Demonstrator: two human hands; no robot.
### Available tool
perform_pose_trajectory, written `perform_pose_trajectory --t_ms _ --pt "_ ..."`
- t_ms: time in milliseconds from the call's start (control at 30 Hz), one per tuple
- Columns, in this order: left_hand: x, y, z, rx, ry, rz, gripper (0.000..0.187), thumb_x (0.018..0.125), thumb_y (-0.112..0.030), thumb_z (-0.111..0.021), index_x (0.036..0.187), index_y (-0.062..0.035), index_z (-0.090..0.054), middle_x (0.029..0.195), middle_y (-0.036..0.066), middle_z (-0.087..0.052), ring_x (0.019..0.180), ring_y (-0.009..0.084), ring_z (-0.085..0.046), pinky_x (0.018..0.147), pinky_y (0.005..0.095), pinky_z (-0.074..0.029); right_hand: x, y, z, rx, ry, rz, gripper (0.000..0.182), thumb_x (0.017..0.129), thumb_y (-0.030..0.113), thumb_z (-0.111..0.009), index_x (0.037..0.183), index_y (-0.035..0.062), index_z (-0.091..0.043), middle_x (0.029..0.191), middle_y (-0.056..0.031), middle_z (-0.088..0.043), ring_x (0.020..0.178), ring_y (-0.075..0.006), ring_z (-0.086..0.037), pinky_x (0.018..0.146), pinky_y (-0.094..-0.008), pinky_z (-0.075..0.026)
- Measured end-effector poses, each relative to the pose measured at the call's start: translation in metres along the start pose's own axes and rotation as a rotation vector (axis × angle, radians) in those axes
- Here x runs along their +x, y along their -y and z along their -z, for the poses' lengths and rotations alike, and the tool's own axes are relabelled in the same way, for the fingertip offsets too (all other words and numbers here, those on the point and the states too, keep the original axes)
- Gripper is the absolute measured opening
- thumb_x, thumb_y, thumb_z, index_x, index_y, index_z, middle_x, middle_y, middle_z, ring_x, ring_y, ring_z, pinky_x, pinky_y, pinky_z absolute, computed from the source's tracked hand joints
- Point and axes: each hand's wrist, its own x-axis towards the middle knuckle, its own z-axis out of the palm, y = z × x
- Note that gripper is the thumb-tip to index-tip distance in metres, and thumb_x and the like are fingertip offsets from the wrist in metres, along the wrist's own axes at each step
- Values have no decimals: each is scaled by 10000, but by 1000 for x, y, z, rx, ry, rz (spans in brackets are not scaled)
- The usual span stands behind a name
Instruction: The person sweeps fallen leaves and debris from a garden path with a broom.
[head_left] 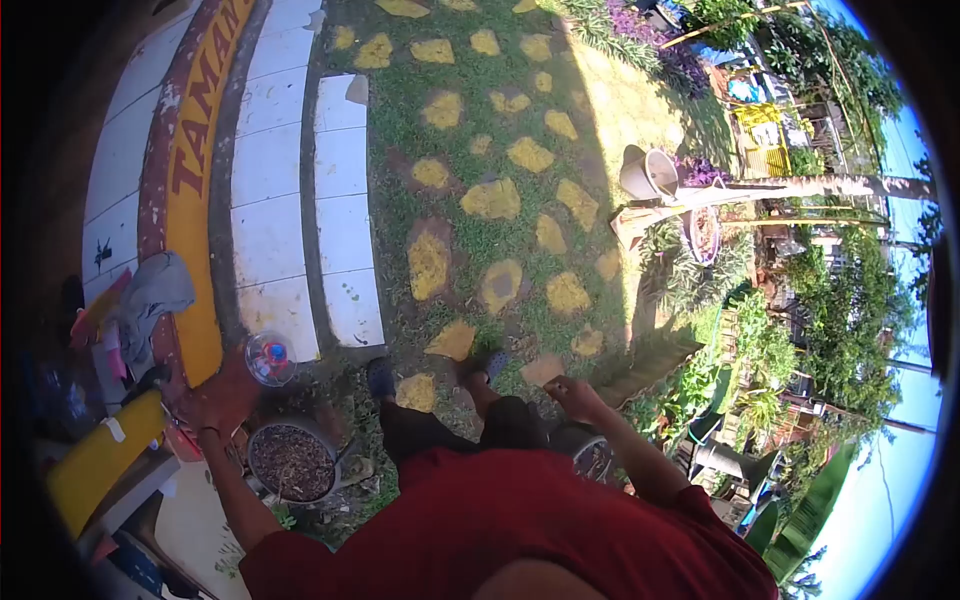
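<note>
My left hand point(205, 408) is at the lower left, against a reddish-brown surface beside the yellow-painted edge point(195, 335). Its fingers blend into that surface, so their shape and anything in them cannot be made out. Close by are a clear plastic container point(270, 359) with red and blue in it and a round pot of dark chips point(291, 462). On the other side, my right hand point(574, 398) is raised in front of my body with its fingers curled together; whatever they hold is too small to name. A second pot point(592, 455) is partly hidden below that forearm.
White tiled steps point(268, 165) run along the left, with a grey cloth point(160, 285) near them. Yellow stepping stones point(490, 199) dot the grass ahead. At the right stand a whitish pot point(650, 174), a slim trunk point(800, 188) and garden plants. A yellow board point(105, 460) lies lower left.
</note>
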Motion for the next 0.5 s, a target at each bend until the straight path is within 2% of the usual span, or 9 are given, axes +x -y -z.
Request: perform_pose_trajectory --t_ms 67,100,133,167,267,333,367,433,500 --pt "-51 -123 -9 -121 42 -290 517 897 -208 -606 1358 -7 -483 1333 218 -540 1217 346 -535 1030 428 -422 -6 -14 14 40 -45 17 403 959 385 -553 1133 37 -655 1032 -226 -689 1007 -383 -657 864 -443 -502" --pt "-68 -168 -40 -572 395 -415 497 911 -221 -601 1349 -14 -490 1275 210 -584 1188 322 -566 1016 408 -431 -8 -24 21 50 -79 38 405 958 388 -555 1130 35 -656 1025 -224 -690 1003 -382 -657 861 -440 -501" --pt "-141 -263 5 -466 498 -376 432 925 -187 -602 1293 21 -512 1164 143 -630 1000 245 -632 908 349 -492 -8 -43 26 82 -100 43 405 958 388 -555 1130 35 -656 1025 -224 -690 1003 -382 -657 861 -440 -501" --pt "-154 -297 -55 -532 597 -587 372 928 -196 -602 1241 1 -564 1072 108 -672 978 204 -640 883 338 -507 -9 -67 31 133 -111 27 409 959 390 -554 1129 32 -656 1014 -219 -692 995 -375 -660 857 -437 -501" --pt "-297 -466 -58 -389 828 -895 392 919 -227 -618 1262 -39 -585 1136 143 -681 1059 262 -656 904 357 -511 -6 -151 49 244 -151 -8 405 965 392 -550 1126 36 -657 972 -197 -698 958 -345 -672 838 -426 -506" --pt "-392 -560 -41 -445 1071 -797 426 922 -244 -613 1301 -52 -580 1202 141 -664 1095 255 -639 944 357 -489 -9 -213 61 257 -132 -67 417 965 409 -542 1135 45 -654 957 -196 -700 944 -339 -677 831 -428 -510" --pt "-413 -584 -97 -527 998 -964 417 937 -254 -604 1299 -47 -581 1220 132 -653 1083 242 -644 934 348 -489 -1 -243 83 221 -132 -83 437 961 425 -539 1145 46 -651 972 -212 -697 959 -356 -672 840 -437 -508" --pt "-480 -650 -81 -615 1007 -970 400 954 -271 -595 1287 -49 -594 1204 116 -655 1018 219 -666 908 341 -497 12 -327 104 247 -164 -162 445 954 434 -542 1136 45 -658 973 -219 -696 962 -360 -671 839 -442 -506" --pt "-532 -680 -55 -598 1242 -810 375 966 -282 -588 1261 -50 -612 1153 96 -671 948 187 -677 877 323 -504 9 -405 121 301 -141 -280 453 948 444 -545 1126 45 -664 975 -226 -695 964 -364 -670 839 -446 -505"
